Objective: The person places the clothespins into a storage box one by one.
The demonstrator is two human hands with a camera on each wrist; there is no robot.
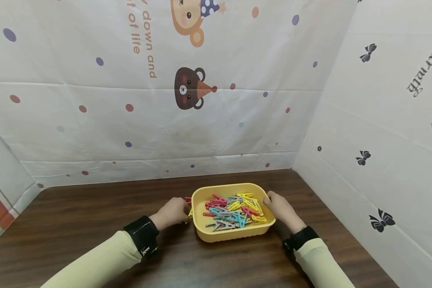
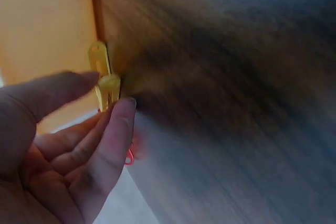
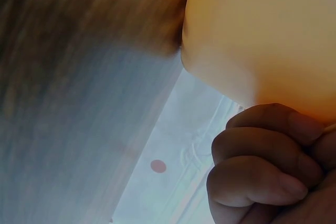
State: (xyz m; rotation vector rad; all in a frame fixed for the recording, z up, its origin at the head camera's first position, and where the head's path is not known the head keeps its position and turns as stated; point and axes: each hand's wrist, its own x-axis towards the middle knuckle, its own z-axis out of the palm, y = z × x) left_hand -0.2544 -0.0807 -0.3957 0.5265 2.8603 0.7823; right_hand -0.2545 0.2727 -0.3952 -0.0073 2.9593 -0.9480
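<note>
A yellow plastic basin (image 1: 198,200) sits on the table, holding a heap of red, yellow, blue and grey clothespins (image 1: 234,212). At its left side, my left hand (image 1: 173,213) pinches a yellow clothespin (image 2: 108,88) between thumb and index finger, close against the basin's outer wall (image 2: 50,35). A red clothespin (image 1: 188,200) shows just beyond that hand, by the basin's left edge. My right hand (image 1: 281,208) grips the basin's right rim, its fingers (image 3: 257,179) curled below the edge in the right wrist view.
The dark wood-grain table (image 1: 93,216) runs back to a white printed sheet (image 1: 147,120). Another white sheet (image 1: 345,172) with bows stands along the right edge. Both wrists wear black bands (image 1: 143,236).
</note>
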